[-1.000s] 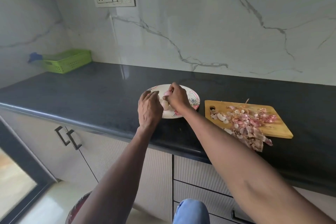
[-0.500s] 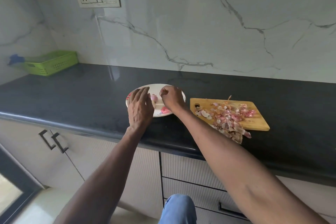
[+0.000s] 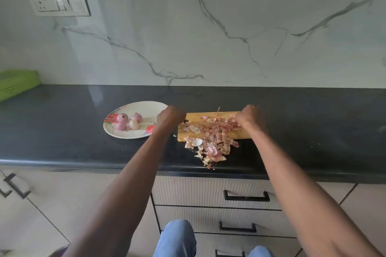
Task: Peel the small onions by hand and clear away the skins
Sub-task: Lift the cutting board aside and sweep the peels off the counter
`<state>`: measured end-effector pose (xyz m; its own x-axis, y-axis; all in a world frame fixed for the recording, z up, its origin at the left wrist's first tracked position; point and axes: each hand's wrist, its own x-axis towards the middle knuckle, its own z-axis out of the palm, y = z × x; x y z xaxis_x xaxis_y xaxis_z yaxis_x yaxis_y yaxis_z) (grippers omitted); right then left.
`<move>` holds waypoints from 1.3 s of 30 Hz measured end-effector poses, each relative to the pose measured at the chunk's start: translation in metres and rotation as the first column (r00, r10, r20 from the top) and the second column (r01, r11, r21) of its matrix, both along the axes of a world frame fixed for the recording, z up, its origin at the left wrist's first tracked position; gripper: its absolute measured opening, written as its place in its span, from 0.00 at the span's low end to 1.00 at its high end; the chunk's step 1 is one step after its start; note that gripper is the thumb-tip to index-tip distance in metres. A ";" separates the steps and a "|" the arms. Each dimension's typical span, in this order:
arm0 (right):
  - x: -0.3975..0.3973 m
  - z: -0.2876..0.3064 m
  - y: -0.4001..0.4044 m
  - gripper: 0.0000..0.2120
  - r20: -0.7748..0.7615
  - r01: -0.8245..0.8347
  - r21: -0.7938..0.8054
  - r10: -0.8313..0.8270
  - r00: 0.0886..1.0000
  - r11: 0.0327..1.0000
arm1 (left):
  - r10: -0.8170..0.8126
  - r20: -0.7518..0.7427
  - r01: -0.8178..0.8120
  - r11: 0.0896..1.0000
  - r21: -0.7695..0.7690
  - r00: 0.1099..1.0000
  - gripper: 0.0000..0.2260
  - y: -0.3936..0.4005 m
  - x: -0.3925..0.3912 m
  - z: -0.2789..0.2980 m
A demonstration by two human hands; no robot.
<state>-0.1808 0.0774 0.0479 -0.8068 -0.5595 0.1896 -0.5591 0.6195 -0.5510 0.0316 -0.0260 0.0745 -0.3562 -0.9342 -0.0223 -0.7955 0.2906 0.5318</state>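
Note:
Several peeled small pink onions [image 3: 127,121] sit on a white floral plate [image 3: 146,106] on the dark counter. To its right lies a wooden cutting board [image 3: 242,136] heaped with pink and white onion skins [image 3: 211,133]; some skins spill over its front edge onto the counter. My left hand [image 3: 171,117] is curled at the board's left end, by the hanging hole. My right hand [image 3: 249,118] is curled over the board's right part, touching the skins. Both sets of fingertips are hidden behind the backs of my hands.
A green plastic basket [image 3: 16,83] stands at the far left of the counter [image 3: 62,131]. A switch panel [image 3: 59,4] is on the marble wall. Drawers with black handles [image 3: 246,196] are below the counter edge, and my knees show at the bottom.
Both hands have left the plate and moved right to the two ends of the cutting board. The onions now lie uncovered on the plate.

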 end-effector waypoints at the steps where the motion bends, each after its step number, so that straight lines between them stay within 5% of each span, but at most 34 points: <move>1: -0.006 -0.004 0.004 0.08 0.000 0.012 0.084 -0.012 1.000 0.996 | -0.010 0.020 0.010 1.000 0.007 1.000 0.10 -0.001 -0.005 -0.002; 5: -0.012 -0.019 0.003 0.18 0.082 -0.029 0.245 0.009 0.997 0.969 | 0.008 -0.004 -0.008 1.000 0.019 1.000 0.09 -0.009 -0.021 -0.011; 9: -0.013 -0.022 -0.005 0.22 0.156 -0.002 0.213 -0.032 0.987 0.977 | 0.145 -0.232 -0.110 0.981 0.158 0.962 0.06 -0.003 -0.029 -0.013; 13: -0.019 -0.028 -0.009 0.24 0.348 0.069 0.082 -0.094 0.933 0.994 | 0.373 -0.531 -0.133 0.890 0.435 0.761 0.06 -0.008 -0.032 -0.021; 19: -0.022 -0.031 -0.004 0.27 0.430 0.155 -0.094 -0.100 0.897 0.983 | 0.507 -0.707 0.046 0.796 0.603 0.492 0.08 -0.013 -0.030 -0.027; 22: -0.028 -0.032 -0.003 0.25 0.491 0.158 -0.282 0.001 0.871 0.946 | 0.489 -0.786 0.084 0.828 0.555 0.378 0.10 -0.012 -0.033 -0.018; 25: -0.028 -0.024 -0.003 0.19 0.511 0.167 -0.470 0.112 0.852 0.867 | 0.353 -0.848 0.021 0.919 0.393 0.397 0.15 0.001 -0.037 0.001; 29: -0.025 -0.011 0.001 0.06 0.356 0.165 -0.617 0.086 0.930 0.770 | 0.137 -0.915 0.036 0.986 0.163 0.381 0.26 0.007 -0.033 0.006; 34: -0.025 -0.024 0.008 0.07 0.234 0.078 -0.583 0.075 0.969 0.808 | 0.047 -0.882 0.099 0.990 0.105 0.468 0.23 0.007 -0.025 -0.007; 39: -0.030 -0.030 0.011 0.09 0.153 0.013 -0.608 0.102 0.983 0.794 | -0.069 -0.886 0.173 0.985 0.012 0.458 0.18 0.004 -0.020 -0.027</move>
